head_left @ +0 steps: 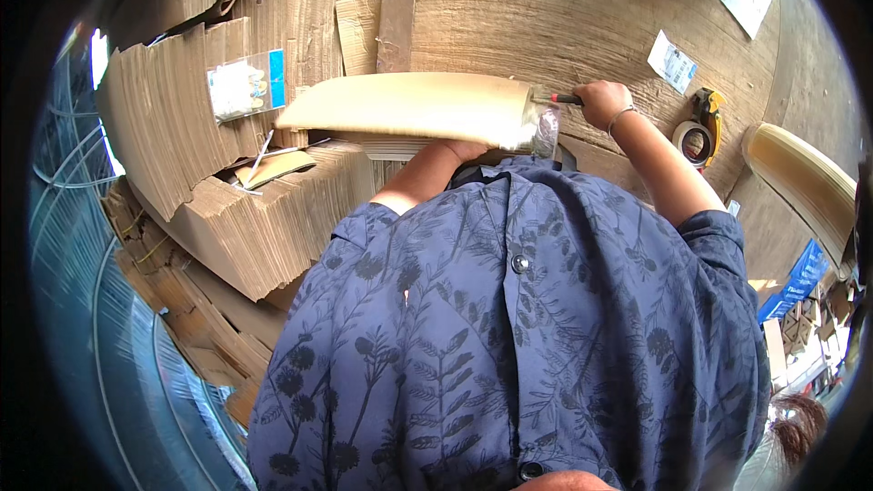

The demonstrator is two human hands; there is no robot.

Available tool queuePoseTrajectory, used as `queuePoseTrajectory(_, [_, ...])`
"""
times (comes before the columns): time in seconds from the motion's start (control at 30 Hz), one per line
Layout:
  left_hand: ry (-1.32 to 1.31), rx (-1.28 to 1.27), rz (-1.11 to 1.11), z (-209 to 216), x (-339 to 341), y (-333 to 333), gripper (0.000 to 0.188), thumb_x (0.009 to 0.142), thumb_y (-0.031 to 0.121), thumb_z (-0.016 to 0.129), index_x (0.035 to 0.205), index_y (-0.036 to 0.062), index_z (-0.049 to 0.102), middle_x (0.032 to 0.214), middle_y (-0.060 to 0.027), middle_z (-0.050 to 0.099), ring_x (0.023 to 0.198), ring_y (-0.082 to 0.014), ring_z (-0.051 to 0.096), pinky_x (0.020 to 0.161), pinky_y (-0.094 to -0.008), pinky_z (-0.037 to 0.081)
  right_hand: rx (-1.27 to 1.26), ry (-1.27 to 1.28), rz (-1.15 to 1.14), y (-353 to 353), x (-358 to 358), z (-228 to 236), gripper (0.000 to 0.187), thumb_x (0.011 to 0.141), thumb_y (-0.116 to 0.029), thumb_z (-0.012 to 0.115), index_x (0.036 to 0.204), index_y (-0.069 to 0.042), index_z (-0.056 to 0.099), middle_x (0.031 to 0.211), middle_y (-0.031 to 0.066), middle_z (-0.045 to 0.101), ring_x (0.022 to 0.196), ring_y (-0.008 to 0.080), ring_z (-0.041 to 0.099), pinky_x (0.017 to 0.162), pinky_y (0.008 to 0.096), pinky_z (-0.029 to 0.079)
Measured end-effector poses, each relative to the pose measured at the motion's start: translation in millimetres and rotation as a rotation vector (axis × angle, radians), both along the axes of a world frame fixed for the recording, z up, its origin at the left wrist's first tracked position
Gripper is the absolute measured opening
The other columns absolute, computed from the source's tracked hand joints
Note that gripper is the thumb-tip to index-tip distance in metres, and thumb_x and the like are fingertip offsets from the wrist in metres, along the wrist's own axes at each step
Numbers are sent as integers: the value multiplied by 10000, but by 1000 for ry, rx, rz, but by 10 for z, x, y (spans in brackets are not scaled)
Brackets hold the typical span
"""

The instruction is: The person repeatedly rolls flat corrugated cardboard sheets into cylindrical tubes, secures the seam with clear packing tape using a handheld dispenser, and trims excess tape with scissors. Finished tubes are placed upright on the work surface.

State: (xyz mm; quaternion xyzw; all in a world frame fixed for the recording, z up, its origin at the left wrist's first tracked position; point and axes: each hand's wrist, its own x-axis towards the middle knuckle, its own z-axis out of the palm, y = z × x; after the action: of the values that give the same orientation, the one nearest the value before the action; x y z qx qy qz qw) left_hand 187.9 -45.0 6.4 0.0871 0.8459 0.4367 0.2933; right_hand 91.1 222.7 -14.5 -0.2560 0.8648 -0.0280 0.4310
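Observation:
My right hand (604, 104) is closed round the black and red handle of a brush-like tool (566, 99). Its head meets the right end of a tan stack of sheets (409, 105), which lies crosswise in front of me. Beside that end is something clear and crinkled, like plastic (546, 132). My left hand (462, 151) is at the stack's near edge, with its fingers hidden under or behind it.
Tall piles of folded brown cardboard (164, 118) stand at the left, a clear bag of small items (245, 86) on them. On the wooden table (509, 18) at the right are a yellow tape dispenser (704, 123) and a printed label (673, 62). Another sheet stack (805, 182) lies far right.

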Motion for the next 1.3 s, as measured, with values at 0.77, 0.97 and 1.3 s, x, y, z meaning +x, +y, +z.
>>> queuePoseTrajectory(0.77, [292,-409,-35,-113,384,-55,1352,460,585,874,1550,206,171,1568,-170,194,1308,-443,345,1074,-542,303,194,-98,28,447,433,-282,260,865,-186,522,1043,-152,708,1047,123,707,989,318,679,833,411,544])
queuePoseTrajectory(0.97, [-242,-78,-144,-22,294,-66,822,731,590,748,1369,126,517,1342,-183,525,1227,-356,495,1031,-465,406,8,-233,-582,723,824,-345,240,871,-284,636,930,-58,693,833,106,707,678,236,684,602,367,541])
queuePoseTrajectory(1.3, [-222,-215,-270,-76,-166,120,851,563,534,872,1248,112,595,1215,-169,602,1148,-331,563,977,-420,459,-762,-1256,-1886,-83,1314,-176,270,944,-343,622,1050,-95,636,914,71,687,739,186,647,645,328,539])
